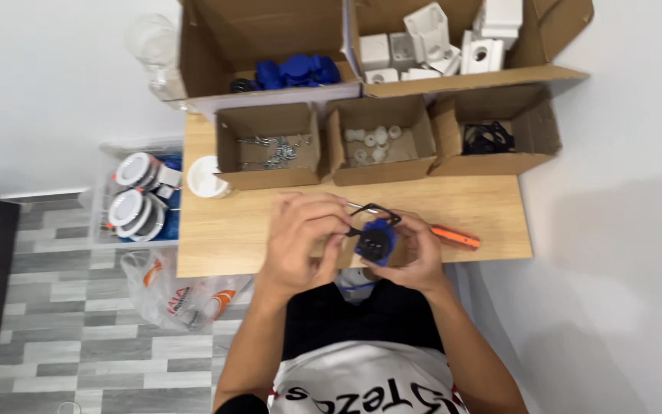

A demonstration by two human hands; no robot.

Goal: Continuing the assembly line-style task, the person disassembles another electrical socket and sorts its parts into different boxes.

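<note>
Over the near edge of the wooden table (pixel 216 253), the right hand (pixel 415 257) cups a blue plastic part (pixel 375 242) from below, while the left hand (pixel 300 238) pinches a thin black frame (pixel 377 211) against its top. Just beyond the right hand an orange-handled screwdriver (pixel 453 237) lies on the table. Farther back stand three small cardboard boxes holding screws (pixel 273 149), white caps (pixel 373 142) and black pieces (pixel 488 138), then two big boxes of blue parts (pixel 296 71) and white housings (pixel 438 42).
</note>
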